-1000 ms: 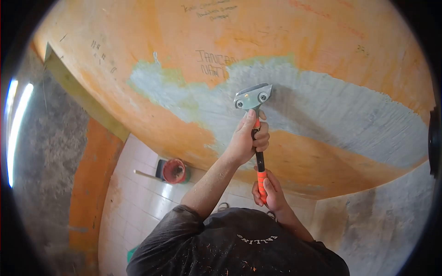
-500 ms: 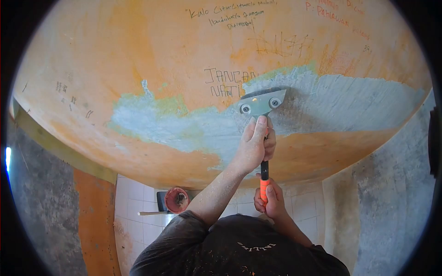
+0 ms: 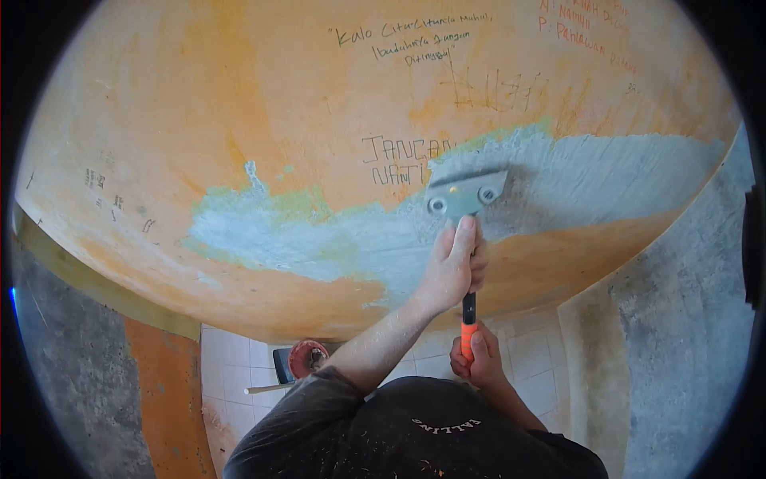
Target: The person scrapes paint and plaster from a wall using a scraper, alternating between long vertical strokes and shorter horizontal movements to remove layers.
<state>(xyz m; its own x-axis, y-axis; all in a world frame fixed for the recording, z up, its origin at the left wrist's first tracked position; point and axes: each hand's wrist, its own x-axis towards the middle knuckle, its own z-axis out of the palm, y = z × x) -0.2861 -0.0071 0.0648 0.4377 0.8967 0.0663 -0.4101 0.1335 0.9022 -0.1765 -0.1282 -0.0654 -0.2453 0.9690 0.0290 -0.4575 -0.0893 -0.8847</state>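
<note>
A long-handled wall scraper [image 3: 467, 193] has its wide blade against the wall [image 3: 263, 120], at the border of a bared grey-blue patch [image 3: 606, 176] and the orange paint. Dusty with pale specks, my left hand [image 3: 456, 267] is closed around the scraper's neck just below the blade head. Lower down, my right hand [image 3: 480, 351] wraps the orange grip at the end of the black shaft. Beside the blade, handwritten letters [image 3: 399, 161] run up to the scraped edge.
On the tiled floor [image 3: 231, 359] below stands a reddish bucket [image 3: 306, 359], partly behind my left arm. A pale stick [image 3: 267, 389] lies by it. Grey, patchy wall surfaces [image 3: 678, 319] flank both sides. More handwriting [image 3: 415, 36] covers the upper wall.
The view has shifted, so the wall and scraper appear lower. Against the lettering, the blade stays in nearly the same place, its angle slightly changed. Both hands keep their hold.
</note>
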